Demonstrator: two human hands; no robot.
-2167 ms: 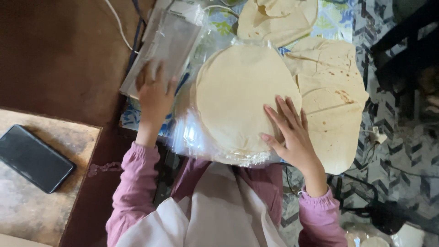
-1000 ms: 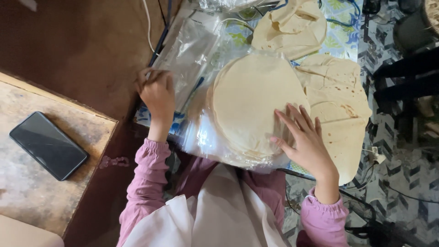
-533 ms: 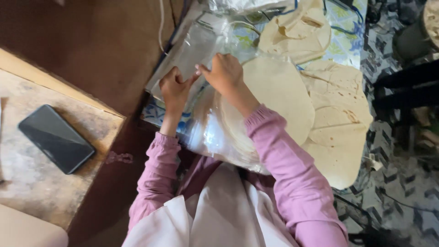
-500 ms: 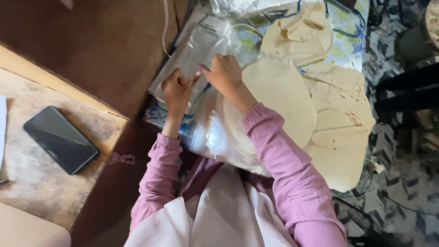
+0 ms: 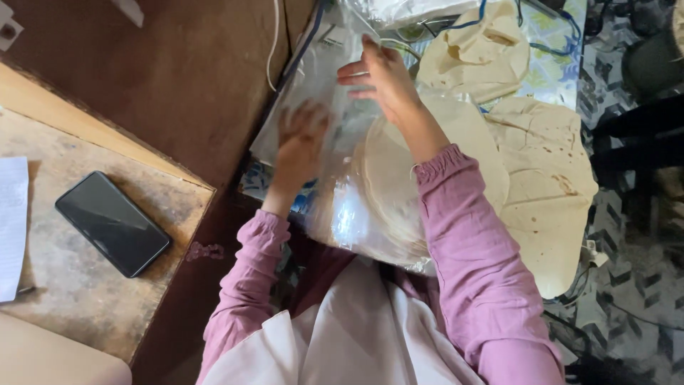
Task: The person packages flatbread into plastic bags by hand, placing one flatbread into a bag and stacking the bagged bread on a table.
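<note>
Fingers of the right hand [image 5: 381, 75] are spread loosely, tips touching a clear, crinkled plastic bag [image 5: 324, 78]; whether they pinch it cannot be told. The left hand [image 5: 301, 142], blurred, lies flat on the same glossy film. Beneath lies a stack of round, pale, matte flatbreads [image 5: 392, 192], partly wrapped. The bag's long axis runs away from the person. A black phone [image 5: 112, 223] rests on a worn wooden board [image 5: 71, 285].
</note>
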